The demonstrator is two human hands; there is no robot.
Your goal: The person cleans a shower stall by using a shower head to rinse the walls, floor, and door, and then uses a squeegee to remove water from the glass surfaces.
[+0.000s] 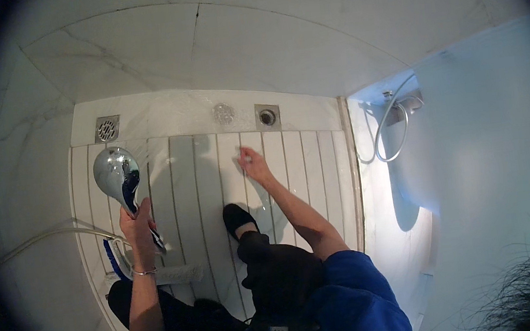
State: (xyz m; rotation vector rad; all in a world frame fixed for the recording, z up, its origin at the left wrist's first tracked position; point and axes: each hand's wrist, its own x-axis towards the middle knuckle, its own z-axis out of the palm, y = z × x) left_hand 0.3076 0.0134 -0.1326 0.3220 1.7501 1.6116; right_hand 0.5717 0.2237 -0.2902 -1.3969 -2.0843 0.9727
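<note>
My left hand [137, 226] grips the handle of a chrome hand shower [113, 170] over the slatted white floor. Fine water streaks cross the floor beyond it, toward a round drain grate [223, 114] on the wet tile strip. To the right of that grate lies an uncovered floor drain [268, 116] in a square metal frame. Held low near the strip, my right hand [254, 165] has its fingers curled; whether something small is between them is unclear. Farther left, another square drain [107, 129] has its patterned grate in place.
A shower hose [52, 234] comes in from the left wall. Beside my left leg are a blue-bristled brush [113, 261] and a fluffy white roller [179, 274]. A raised sill [352, 170] and a glass panel [486, 130] stand right, near a looped hose [380, 140].
</note>
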